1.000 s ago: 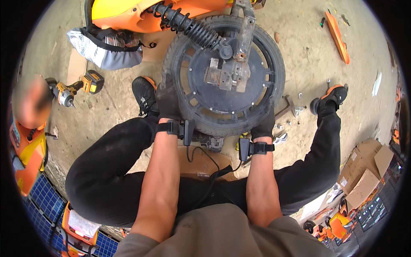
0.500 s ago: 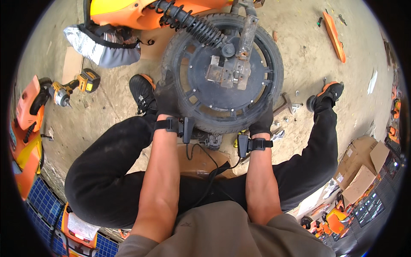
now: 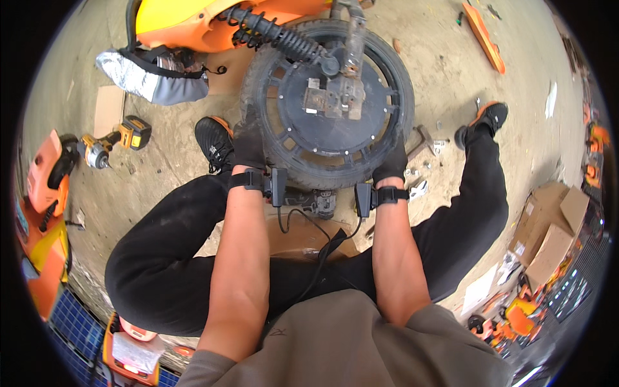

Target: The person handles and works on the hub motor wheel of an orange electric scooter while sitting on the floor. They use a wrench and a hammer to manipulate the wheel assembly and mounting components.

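Observation:
A wheel (image 3: pixel 309 126) with a black tyre and a dark round hub cover stands in front of me, between my spread legs. My left hand (image 3: pixel 249 142), in a black glove, is closed against the tyre's left side. On the right side, my gloved right hand (image 3: pixel 392 161) grips the tyre; its fingers are partly hidden behind the rubber. A rusty metal bracket (image 3: pixel 351 97) lies across the hub. A black coil-spring shock absorber (image 3: pixel 277 35) runs from the bracket up to an orange and yellow body panel (image 3: pixel 187 22).
A yellow-black cordless power tool (image 3: pixel 116 138) lies at left, near a silver-grey bag (image 3: pixel 151 77). Under the wheel's near edge sits a dark tool (image 3: pixel 322 203) by cardboard (image 3: pixel 303 238). A hammer (image 3: pixel 422 142) and small hardware lie at right. A cardboard box (image 3: pixel 548 226) stands farther right.
The view has turned slightly, so the wheel and the floor items at right appear shifted left and upward. Both hands keep their places on the tyre.

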Demonstrator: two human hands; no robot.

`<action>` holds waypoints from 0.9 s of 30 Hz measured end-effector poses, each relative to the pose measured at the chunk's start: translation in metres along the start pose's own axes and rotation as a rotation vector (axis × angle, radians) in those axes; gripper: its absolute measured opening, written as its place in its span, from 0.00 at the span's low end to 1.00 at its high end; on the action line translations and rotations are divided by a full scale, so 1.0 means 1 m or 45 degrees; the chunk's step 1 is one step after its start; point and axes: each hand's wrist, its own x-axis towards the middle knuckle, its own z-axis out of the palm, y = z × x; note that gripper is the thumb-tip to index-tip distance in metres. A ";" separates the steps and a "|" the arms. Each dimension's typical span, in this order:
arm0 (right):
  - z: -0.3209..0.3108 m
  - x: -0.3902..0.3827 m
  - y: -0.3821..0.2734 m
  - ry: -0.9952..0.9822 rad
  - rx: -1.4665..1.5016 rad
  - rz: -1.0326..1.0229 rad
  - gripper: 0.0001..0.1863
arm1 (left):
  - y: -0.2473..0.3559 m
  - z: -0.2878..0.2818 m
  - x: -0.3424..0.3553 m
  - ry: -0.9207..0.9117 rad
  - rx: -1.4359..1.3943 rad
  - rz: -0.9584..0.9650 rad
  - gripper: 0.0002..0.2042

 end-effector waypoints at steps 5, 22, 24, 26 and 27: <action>0.007 -0.002 -0.015 0.227 0.048 0.092 0.18 | 0.056 -0.055 0.031 0.146 0.105 -0.260 0.19; 0.004 -0.002 -0.010 0.265 0.110 0.067 0.36 | 0.182 -0.077 0.065 -0.481 -2.580 -1.137 0.21; 0.003 -0.001 -0.011 0.265 0.096 0.052 0.37 | 0.182 -0.077 0.068 -0.616 -2.586 -1.230 0.20; 0.004 -0.005 -0.013 0.239 0.048 0.058 0.38 | 0.179 -0.072 0.067 -0.649 -2.597 -1.183 0.20; 0.006 -0.006 -0.013 0.234 0.055 0.058 0.38 | 0.176 -0.064 0.063 -0.625 -2.606 -1.087 0.20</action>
